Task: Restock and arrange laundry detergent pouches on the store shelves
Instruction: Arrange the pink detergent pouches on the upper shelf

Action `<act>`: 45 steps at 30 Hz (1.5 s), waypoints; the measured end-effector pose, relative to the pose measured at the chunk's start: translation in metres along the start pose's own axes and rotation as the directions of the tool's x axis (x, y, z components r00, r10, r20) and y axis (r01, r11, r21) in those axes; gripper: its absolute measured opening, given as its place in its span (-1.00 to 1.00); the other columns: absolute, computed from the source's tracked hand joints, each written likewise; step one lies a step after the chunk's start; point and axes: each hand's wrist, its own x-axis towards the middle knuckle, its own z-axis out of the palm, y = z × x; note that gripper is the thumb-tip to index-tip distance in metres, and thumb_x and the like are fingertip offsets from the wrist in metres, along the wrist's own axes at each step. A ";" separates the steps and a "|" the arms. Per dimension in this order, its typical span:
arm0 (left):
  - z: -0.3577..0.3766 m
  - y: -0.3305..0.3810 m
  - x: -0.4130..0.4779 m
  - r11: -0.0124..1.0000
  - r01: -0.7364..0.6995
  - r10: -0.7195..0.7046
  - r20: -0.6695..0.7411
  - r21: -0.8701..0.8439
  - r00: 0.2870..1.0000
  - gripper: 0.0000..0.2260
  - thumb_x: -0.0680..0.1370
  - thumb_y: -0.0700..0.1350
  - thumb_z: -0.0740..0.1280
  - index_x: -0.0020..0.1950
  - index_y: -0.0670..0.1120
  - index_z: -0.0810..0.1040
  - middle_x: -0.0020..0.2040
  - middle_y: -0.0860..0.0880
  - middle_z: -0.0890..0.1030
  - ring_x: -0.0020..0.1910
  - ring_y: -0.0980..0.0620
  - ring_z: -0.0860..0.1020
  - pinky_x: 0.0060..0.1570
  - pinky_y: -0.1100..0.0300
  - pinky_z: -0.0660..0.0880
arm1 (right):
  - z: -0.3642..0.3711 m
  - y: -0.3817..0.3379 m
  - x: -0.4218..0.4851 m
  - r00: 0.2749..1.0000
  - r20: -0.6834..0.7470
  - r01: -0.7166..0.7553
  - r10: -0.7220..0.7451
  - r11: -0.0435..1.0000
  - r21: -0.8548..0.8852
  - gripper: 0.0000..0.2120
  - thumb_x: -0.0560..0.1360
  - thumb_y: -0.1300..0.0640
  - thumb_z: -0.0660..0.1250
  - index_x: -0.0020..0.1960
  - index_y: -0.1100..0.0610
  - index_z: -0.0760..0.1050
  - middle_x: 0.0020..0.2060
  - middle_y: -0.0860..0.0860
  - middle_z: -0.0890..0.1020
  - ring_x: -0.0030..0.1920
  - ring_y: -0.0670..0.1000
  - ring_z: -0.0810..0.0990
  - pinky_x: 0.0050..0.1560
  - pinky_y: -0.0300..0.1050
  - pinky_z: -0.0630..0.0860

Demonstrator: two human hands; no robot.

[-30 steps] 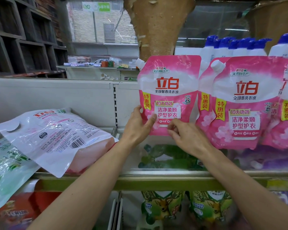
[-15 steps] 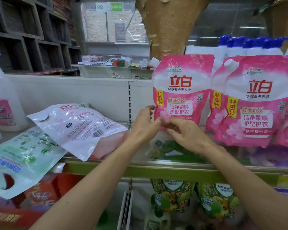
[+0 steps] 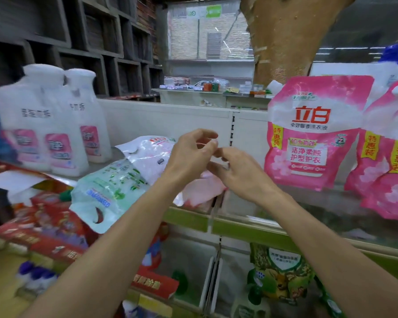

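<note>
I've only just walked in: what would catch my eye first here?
First, the bright pink pouch standing upright on the shelf at right. Next, two bare hands in mid-frame, the left hand and right hand, fingertips close together, loosely curled and seemingly empty. Behind them a white pouch lies partly on a green pouch, with white bottles at far left.
</note>
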 end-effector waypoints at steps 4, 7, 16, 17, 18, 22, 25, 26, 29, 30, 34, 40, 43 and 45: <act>-0.038 -0.021 -0.008 0.997 0.072 -0.068 -0.133 0.024 0.989 -0.82 0.63 -0.14 0.33 0.17 -0.03 0.68 -0.04 0.08 0.68 0.02 0.12 0.62 0.03 0.27 0.58 | 0.021 -0.023 0.016 0.990 0.119 -0.072 0.080 0.995 -0.073 -0.46 0.49 -0.35 0.25 0.26 0.02 0.53 0.23 0.05 0.60 0.29 0.12 0.49 0.24 0.12 0.48; -0.061 -0.038 -0.017 0.992 0.125 -0.112 -0.248 0.036 0.962 -0.80 0.61 -0.13 0.32 0.19 0.01 0.66 0.10 0.05 0.68 0.14 0.09 0.59 0.25 0.07 0.53 | 0.036 -0.036 0.026 0.972 0.198 -0.086 0.126 0.976 -0.198 -0.17 0.24 -0.64 0.09 0.16 -0.01 0.48 0.11 0.04 0.57 0.18 0.17 0.50 0.13 0.16 0.51; -0.079 -0.064 -0.029 0.924 0.336 -0.378 -0.317 -0.180 0.870 -0.50 0.64 -0.09 0.33 0.55 0.01 0.24 0.30 -0.03 0.45 0.22 -0.02 0.46 0.18 0.10 0.39 | 0.062 -0.068 0.045 0.888 0.338 -0.140 0.313 0.882 -0.449 0.30 0.28 -0.58 0.29 0.62 0.17 -0.27 0.57 0.29 0.03 0.53 0.33 0.12 0.47 0.29 0.17; -0.076 -0.065 -0.028 0.915 0.352 -0.398 -0.289 -0.199 0.871 -0.47 0.64 -0.08 0.33 0.56 0.03 0.21 0.34 -0.05 0.46 0.26 -0.03 0.47 0.24 0.07 0.41 | 0.064 -0.067 0.046 0.887 0.330 -0.148 0.323 0.876 -0.459 0.30 0.27 -0.56 0.31 0.61 0.17 -0.26 0.56 0.30 0.07 0.51 0.33 0.16 0.45 0.28 0.20; -0.073 -0.065 -0.028 0.908 0.360 -0.410 -0.273 -0.217 0.870 -0.45 0.63 -0.07 0.34 0.57 0.05 0.19 0.37 -0.06 0.47 0.30 -0.06 0.49 0.31 0.02 0.42 | 0.065 -0.065 0.047 0.891 0.319 -0.150 0.323 0.873 -0.464 0.29 0.28 -0.54 0.33 0.62 0.16 -0.25 0.54 0.29 0.13 0.49 0.32 0.20 0.42 0.27 0.23; -0.064 -0.066 -0.024 0.899 0.347 -0.415 -0.262 -0.268 0.871 -0.39 0.61 -0.11 0.36 0.58 0.06 0.14 0.36 -0.07 0.51 0.27 -0.07 0.53 0.29 0.00 0.47 | 0.067 -0.057 0.047 0.953 0.199 -0.119 0.230 0.884 -0.451 0.05 0.40 -0.32 0.36 0.60 0.13 -0.12 0.36 0.20 0.47 0.32 0.27 0.46 0.21 0.15 0.41; -0.062 -0.066 -0.024 0.896 0.304 -0.390 -0.249 -0.324 0.886 -0.33 0.63 -0.13 0.34 0.62 0.06 0.03 0.26 -0.02 0.58 0.21 0.00 0.54 0.11 0.14 0.42 | 0.064 -0.050 0.047 0.986 0.081 -0.096 0.149 0.885 -0.456 -0.22 0.43 -0.21 0.38 0.48 0.12 0.15 0.10 0.12 0.63 0.09 0.21 0.60 -0.11 0.00 0.40; -0.060 -0.066 -0.023 0.890 0.295 -0.390 -0.246 -0.347 0.887 -0.32 0.63 -0.13 0.34 0.63 0.06 0.01 0.17 0.04 0.61 0.18 0.02 0.55 0.08 0.15 0.44 | 0.062 -0.048 0.047 0.988 0.055 -0.102 0.142 0.887 -0.451 -0.29 0.43 -0.19 0.39 0.42 0.10 0.21 0.07 0.11 0.64 0.07 0.21 0.61 -0.15 -0.02 0.37; -0.057 -0.066 -0.022 0.866 0.272 -0.387 -0.218 -0.419 0.896 -0.22 0.55 -0.01 0.39 0.62 0.19 -0.02 0.00 0.12 0.70 0.16 -0.02 0.64 0.21 -0.04 0.55 | 0.056 -0.040 0.048 0.991 -0.011 -0.129 0.137 0.903 -0.410 -0.38 0.40 -0.12 0.42 0.35 0.06 0.30 0.04 0.09 0.66 0.05 0.20 0.62 -0.16 -0.04 0.36; -0.056 -0.065 -0.021 0.856 0.265 -0.385 -0.204 -0.444 0.900 -0.19 0.49 0.05 0.41 0.61 0.25 0.00 0.07 0.08 0.71 0.17 -0.05 0.65 0.26 -0.13 0.54 | 0.052 -0.037 0.047 0.990 -0.037 -0.139 0.136 0.914 -0.380 -0.40 0.40 -0.11 0.43 0.35 0.04 0.32 0.03 0.09 0.66 0.05 0.21 0.62 -0.16 -0.04 0.37; -0.048 -0.059 -0.019 0.779 0.218 -0.360 -0.135 -0.588 0.923 -0.33 0.62 -0.05 0.37 0.61 0.19 0.06 0.07 0.06 0.71 0.11 0.00 0.69 0.20 -0.15 0.60 | 0.032 -0.023 0.040 0.972 -0.084 -0.230 0.219 0.958 -0.171 -0.54 0.34 -0.11 0.49 0.19 -0.06 0.47 0.00 0.02 0.66 0.04 0.20 0.60 -0.15 -0.06 0.39; -0.029 -0.062 -0.018 0.840 0.240 -0.292 -0.033 -0.487 0.956 -0.24 0.55 0.18 0.41 0.61 -0.05 0.15 0.33 -0.05 0.56 0.17 0.05 0.66 0.32 -0.03 0.54 | 0.016 -0.003 0.032 0.950 -0.109 -0.265 0.292 0.941 0.210 -0.70 0.27 -0.03 0.57 -0.05 -0.02 0.61 -0.19 -0.08 0.70 -0.08 0.09 0.65 -0.06 -0.02 0.56; -0.025 -0.063 -0.015 0.869 0.262 -0.256 0.072 -0.420 0.964 0.01 0.31 0.47 0.45 0.61 0.01 0.21 0.38 -0.01 0.56 0.23 0.03 0.64 0.38 -0.05 0.48 | 0.010 0.009 0.027 0.954 -0.087 -0.224 0.285 0.877 0.424 -0.71 0.21 0.05 0.61 -0.09 -0.04 0.67 -0.21 -0.08 0.74 -0.11 0.03 0.72 0.00 0.07 0.63; -0.022 -0.063 -0.012 0.877 0.274 -0.237 0.142 -0.395 0.961 0.03 0.26 0.51 0.44 0.60 0.05 0.23 0.36 0.02 0.59 0.24 0.02 0.64 0.40 -0.06 0.45 | 0.002 0.015 0.021 0.963 -0.056 -0.187 0.264 0.800 0.570 -0.74 0.27 0.24 0.63 -0.13 0.00 0.69 -0.23 -0.08 0.75 -0.19 -0.06 0.73 -0.13 -0.07 0.63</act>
